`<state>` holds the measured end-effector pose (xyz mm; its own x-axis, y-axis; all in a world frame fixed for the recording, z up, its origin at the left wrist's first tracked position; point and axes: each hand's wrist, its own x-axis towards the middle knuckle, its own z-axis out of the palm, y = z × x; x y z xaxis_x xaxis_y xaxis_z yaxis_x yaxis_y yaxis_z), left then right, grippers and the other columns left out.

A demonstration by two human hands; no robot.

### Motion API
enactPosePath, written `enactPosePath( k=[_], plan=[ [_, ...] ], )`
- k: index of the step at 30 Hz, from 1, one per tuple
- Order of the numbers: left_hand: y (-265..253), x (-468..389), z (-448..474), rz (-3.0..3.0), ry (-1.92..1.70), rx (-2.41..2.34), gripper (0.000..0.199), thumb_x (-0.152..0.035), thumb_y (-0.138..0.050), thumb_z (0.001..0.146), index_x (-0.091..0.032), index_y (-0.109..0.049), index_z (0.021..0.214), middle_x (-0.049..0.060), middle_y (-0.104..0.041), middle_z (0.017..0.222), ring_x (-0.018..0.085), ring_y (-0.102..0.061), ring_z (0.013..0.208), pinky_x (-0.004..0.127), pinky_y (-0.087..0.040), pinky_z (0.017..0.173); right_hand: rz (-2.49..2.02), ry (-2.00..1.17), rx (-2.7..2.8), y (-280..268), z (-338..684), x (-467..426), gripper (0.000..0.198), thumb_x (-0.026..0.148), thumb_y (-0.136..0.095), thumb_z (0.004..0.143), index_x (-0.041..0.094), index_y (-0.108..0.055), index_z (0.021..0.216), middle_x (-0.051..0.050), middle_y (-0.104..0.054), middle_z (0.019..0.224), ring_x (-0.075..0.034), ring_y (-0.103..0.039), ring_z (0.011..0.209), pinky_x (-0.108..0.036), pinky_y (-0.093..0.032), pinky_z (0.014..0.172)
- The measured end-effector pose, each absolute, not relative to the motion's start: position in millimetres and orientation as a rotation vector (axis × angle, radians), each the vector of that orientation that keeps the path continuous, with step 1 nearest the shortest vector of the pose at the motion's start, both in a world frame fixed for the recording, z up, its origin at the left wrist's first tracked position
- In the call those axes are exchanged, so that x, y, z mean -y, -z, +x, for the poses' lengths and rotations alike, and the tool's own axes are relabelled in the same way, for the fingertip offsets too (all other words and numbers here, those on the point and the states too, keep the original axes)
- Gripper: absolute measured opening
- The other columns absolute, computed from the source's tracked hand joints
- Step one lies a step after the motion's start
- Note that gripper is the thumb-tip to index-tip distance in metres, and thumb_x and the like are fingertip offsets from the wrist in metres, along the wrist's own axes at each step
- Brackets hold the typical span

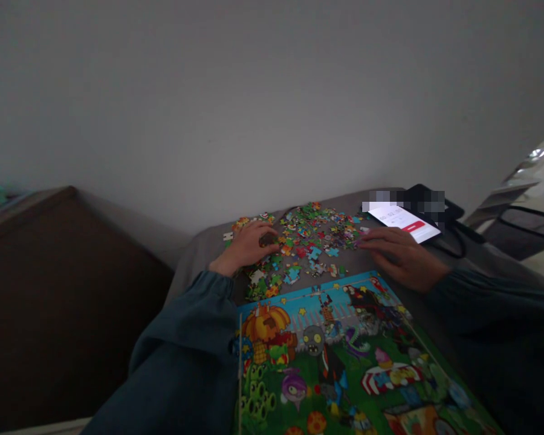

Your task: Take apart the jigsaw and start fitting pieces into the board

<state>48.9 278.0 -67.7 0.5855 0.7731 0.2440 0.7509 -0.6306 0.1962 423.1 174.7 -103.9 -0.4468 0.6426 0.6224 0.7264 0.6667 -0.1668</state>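
Observation:
Loose jigsaw puzzle pieces [315,252] in many colours lie in a spread heap on a grey cloth surface. My left hand [249,244] is at the heap's left side, fingers curved and thumb apart, its tips among the pieces. At the right edge of the heap, my right hand [401,257] stretches its fingers over a few purplish pieces. Its thumb stands away from the fingers, and no piece is clearly gripped. In front of the heap lies a colourful picture board [344,338] with cartoon zombies, plants and a pumpkin, between my forearms.
A lit phone [405,222] showing a timer lies beyond my right hand, beside a dark flat object [451,208] and a black cable [456,244]. A pale wall [254,109] rises behind the cloth surface [193,260]. A dark brown panel [72,302] stands at the left.

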Motion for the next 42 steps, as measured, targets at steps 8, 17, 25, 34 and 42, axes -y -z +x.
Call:
enactPosePath(
  k=[8, 17, 25, 34, 42],
  plan=[
    [72, -301, -48, 2.071, -0.535, -2.392, 0.043, -0.044, -0.053, 0.091, -0.023, -0.062, 0.128, 0.013, -0.055, 0.141, 0.036, -0.05, 0.13, 0.051, -0.043, 0.104, -1.06, 0.034, 2.182, 113, 422, -178, 0.027, 0.022, -0.048, 0.092, 0.023, -0.073, 0.102, -0.01, -0.072, 0.106, -0.026, -0.066, 0.102, -0.049, -0.055, 0.091],
    [75, -293, -92, 1.756, -0.431, -2.476, 0.041, -0.045, -0.055, 0.094, -0.015, -0.064, 0.119, 0.012, -0.066, 0.125, 0.03, -0.06, 0.118, 0.04, -0.049, 0.094, -1.126, -0.117, 2.153, 118, 422, -180, 0.029, 0.027, -0.047, 0.092, 0.024, -0.074, 0.101, -0.01, -0.073, 0.106, -0.028, -0.067, 0.102, -0.052, -0.055, 0.092],
    [58, -305, -96, 1.868, -0.182, -2.408, 0.038, -0.037, -0.062, 0.094, -0.016, -0.058, 0.125, 0.01, -0.06, 0.125, 0.025, -0.062, 0.107, 0.045, -0.055, 0.089, -1.086, -0.098, 2.154, 118, 422, -181, 0.029, 0.023, -0.047, 0.09, 0.022, -0.075, 0.097, -0.011, -0.074, 0.102, -0.028, -0.068, 0.099, -0.049, -0.056, 0.091],
    [46, -308, -120, 1.65, -0.111, -2.221, 0.038, -0.04, -0.061, 0.094, -0.014, -0.061, 0.121, 0.007, -0.062, 0.121, 0.028, -0.063, 0.105, 0.044, -0.055, 0.087, -1.091, -0.118, 2.161, 115, 420, -182, 0.029, 0.024, -0.046, 0.09, 0.022, -0.074, 0.096, -0.011, -0.074, 0.1, -0.028, -0.068, 0.097, -0.05, -0.057, 0.089],
    [45, -317, -124, 1.674, -0.016, -2.274, 0.038, -0.04, -0.062, 0.093, -0.014, -0.061, 0.121, 0.007, -0.061, 0.122, 0.029, -0.062, 0.107, 0.044, -0.055, 0.088, -1.113, -0.148, 2.152, 118, 421, -183, 0.029, 0.027, -0.047, 0.09, 0.024, -0.075, 0.097, -0.01, -0.074, 0.103, -0.028, -0.068, 0.1, -0.051, -0.056, 0.092]
  ],
)
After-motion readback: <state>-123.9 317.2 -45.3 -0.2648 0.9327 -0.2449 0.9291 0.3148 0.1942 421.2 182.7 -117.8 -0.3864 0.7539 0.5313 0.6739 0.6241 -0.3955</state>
